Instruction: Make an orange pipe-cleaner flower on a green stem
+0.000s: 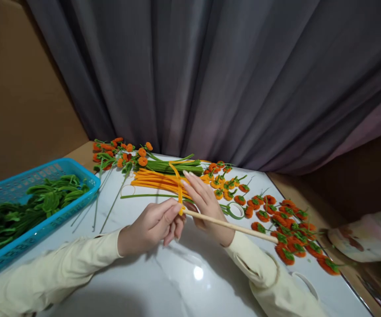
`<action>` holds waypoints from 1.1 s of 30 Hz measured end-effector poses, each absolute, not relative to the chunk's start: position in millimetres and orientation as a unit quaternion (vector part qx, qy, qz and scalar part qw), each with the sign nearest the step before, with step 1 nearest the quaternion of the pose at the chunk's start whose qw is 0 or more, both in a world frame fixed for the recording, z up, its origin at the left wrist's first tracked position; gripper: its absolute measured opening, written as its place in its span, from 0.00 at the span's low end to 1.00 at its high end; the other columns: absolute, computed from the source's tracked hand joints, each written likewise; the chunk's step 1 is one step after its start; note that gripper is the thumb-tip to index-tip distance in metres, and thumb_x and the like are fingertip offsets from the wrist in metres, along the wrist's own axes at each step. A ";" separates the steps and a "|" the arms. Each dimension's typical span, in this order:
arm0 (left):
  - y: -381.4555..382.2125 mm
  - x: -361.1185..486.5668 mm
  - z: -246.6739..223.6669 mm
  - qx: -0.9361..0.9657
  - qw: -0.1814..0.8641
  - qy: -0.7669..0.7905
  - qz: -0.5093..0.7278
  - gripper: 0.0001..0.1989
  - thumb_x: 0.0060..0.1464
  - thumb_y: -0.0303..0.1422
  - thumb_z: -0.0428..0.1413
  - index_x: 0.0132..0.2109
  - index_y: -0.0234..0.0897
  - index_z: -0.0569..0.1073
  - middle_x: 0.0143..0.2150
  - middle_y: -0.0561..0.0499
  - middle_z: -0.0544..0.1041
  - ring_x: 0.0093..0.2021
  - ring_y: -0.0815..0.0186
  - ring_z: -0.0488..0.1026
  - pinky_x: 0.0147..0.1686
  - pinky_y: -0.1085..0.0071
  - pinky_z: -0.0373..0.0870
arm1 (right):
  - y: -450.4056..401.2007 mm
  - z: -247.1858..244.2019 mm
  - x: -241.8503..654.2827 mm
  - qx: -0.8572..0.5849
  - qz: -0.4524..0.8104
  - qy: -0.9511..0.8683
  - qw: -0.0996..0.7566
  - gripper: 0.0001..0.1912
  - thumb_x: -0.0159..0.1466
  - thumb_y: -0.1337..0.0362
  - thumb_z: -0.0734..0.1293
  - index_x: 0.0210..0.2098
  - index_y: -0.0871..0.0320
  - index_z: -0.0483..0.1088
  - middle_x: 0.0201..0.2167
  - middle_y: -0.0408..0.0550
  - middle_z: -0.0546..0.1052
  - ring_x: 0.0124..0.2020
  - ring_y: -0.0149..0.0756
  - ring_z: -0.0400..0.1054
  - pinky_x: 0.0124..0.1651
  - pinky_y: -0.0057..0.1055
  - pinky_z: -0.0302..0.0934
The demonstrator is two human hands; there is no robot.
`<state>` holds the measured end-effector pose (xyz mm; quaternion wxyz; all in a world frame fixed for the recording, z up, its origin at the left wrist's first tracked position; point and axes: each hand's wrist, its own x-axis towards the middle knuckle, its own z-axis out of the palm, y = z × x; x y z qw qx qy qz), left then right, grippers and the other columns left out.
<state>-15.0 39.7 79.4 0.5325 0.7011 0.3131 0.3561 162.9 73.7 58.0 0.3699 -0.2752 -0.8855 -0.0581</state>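
Observation:
My left hand is closed, its thumb and forefinger pinching the near end of a thin wooden stick. An orange-yellow pipe cleaner is bent round that end of the stick, and its free length rises up and curls to the left. My right hand is beside it with fingers stretched out, close to the pipe cleaner; the stick crosses in front of its palm and slants down to the right. The right thumb is partly hidden behind the stick. Loose orange-yellow pipe cleaners lie behind the hands.
At left stands a blue basket of green leaves. Green pipe cleaners and orange flowers lie at the back. More orange flower heads cover the table's right side, near a white tape roll. A container sits far right.

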 end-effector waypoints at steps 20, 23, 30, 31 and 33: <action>49.5 -104.0 144.9 0.698 -0.331 0.343 0.535 0.12 0.63 0.31 0.40 0.39 0.33 0.66 0.20 0.55 0.73 0.19 0.74 0.70 0.22 0.81 0.63 | 83.3 185.3 63.1 -0.145 -0.221 -0.908 0.326 0.16 0.64 0.77 0.52 0.46 0.64 0.65 0.27 0.45 0.69 0.25 0.29 0.61 0.25 0.25 0.51; 53.1 -108.9 145.5 0.685 -0.410 0.331 0.503 0.11 0.63 0.30 0.41 0.39 0.32 0.66 0.21 0.53 0.73 0.21 0.72 0.71 0.24 0.79 0.64 | 68.3 181.5 66.6 -0.175 -0.173 -0.916 0.316 0.15 0.61 0.79 0.52 0.39 0.63 0.66 0.27 0.47 0.70 0.26 0.29 0.62 0.26 0.25 0.50; 56.8 -98.4 139.5 0.753 -0.401 0.272 0.446 0.08 0.62 0.26 0.42 0.40 0.31 0.64 0.24 0.51 0.73 0.22 0.71 0.71 0.22 0.75 0.62 | 34.5 184.1 83.2 -0.269 -0.025 -0.936 0.225 0.09 0.57 0.79 0.55 0.27 0.61 0.61 0.23 0.44 0.67 0.21 0.28 0.56 0.26 0.25 0.48; 55.4 -95.3 139.2 0.767 -0.389 0.264 0.436 0.08 0.62 0.26 0.41 0.39 0.31 0.64 0.25 0.51 0.73 0.22 0.71 0.71 0.22 0.74 0.62 | 30.2 184.7 85.7 -0.287 -0.020 -0.937 0.201 0.09 0.55 0.79 0.56 0.27 0.61 0.61 0.23 0.44 0.68 0.22 0.28 0.57 0.26 0.25 0.48; 51.6 -89.4 139.5 0.799 -0.354 0.256 0.413 0.08 0.61 0.26 0.41 0.38 0.32 0.64 0.25 0.51 0.73 0.23 0.70 0.70 0.22 0.74 0.61 | 21.9 185.2 91.2 -0.321 -0.036 -0.935 0.142 0.11 0.52 0.80 0.56 0.29 0.61 0.62 0.25 0.45 0.69 0.23 0.29 0.59 0.26 0.26 0.47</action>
